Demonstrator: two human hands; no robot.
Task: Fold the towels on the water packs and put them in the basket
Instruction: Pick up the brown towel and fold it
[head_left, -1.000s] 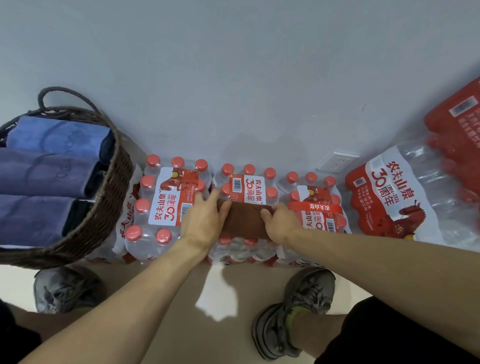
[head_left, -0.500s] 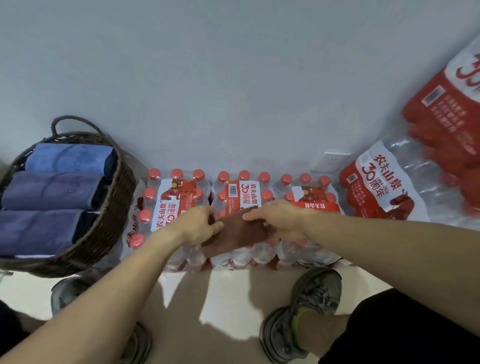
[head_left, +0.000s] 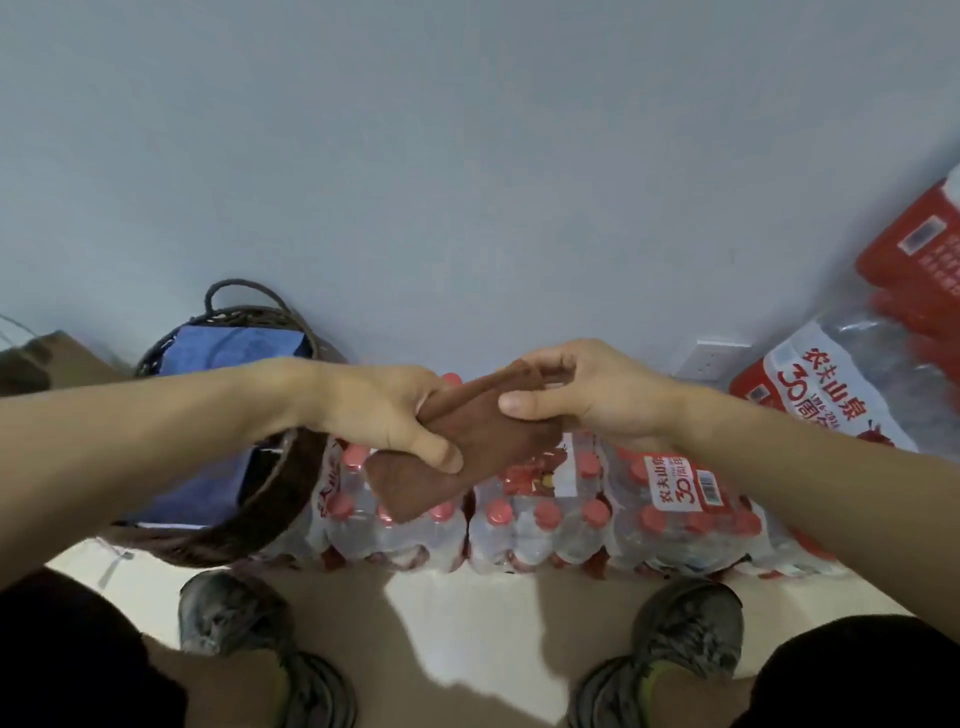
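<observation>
Pinching opposite ends, the folded brown towel (head_left: 467, 441) was held by the left hand (head_left: 384, 410) and right hand (head_left: 587, 389) above the water packs (head_left: 571, 514).

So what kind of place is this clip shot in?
Probably a storeroom or a plain indoor corner: shrink-wrapped water packs stacked along a bare wall, a wall socket low down, and a wicker basket of folded towels.

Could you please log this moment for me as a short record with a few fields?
towel: brown towel, folded, lifted above the water packs
left hand: left hand grips the towel's near left part
right hand: right hand pinches its far right end
basket: wicker basket at left, holding folded blue towels
step left: towel not yet in basket
</observation>
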